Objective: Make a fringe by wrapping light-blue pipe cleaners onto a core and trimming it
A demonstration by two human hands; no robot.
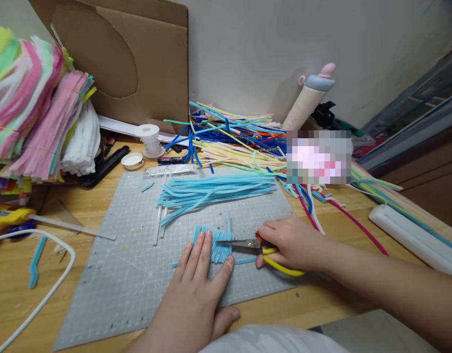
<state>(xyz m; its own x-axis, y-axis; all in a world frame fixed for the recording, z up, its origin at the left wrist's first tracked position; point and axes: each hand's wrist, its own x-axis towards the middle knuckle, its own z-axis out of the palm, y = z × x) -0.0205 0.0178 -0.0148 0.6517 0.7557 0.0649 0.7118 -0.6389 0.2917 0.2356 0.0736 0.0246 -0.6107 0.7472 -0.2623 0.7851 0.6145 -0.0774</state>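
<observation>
My left hand [202, 274] lies with its fingers spread over a small woven piece of light blue pipe cleaners [221, 251], pressing it on the grey cutting mat [126, 274]. In my right hand [285, 242] are scissors [248, 243] with yellow and red handles. Their blades point left and lie over the right part of the blue piece; whether they are slightly parted is hard to tell. One blue strand runs from the piece toward my right hand, another sticks up from its top edge. Behind lies a bundle of long light blue pipe cleaners [218, 192].
Colourful pipe cleaner bundles [35, 108] rise at the left beside a cardboard box [152, 59]. A yellow glue gun [9, 219] and white cable [69, 250] lie at left. Behind the mat are a spool [149, 141], loose pipe cleaners [233, 132] and a bottle [309, 98]. A power strip [413, 240] lies right.
</observation>
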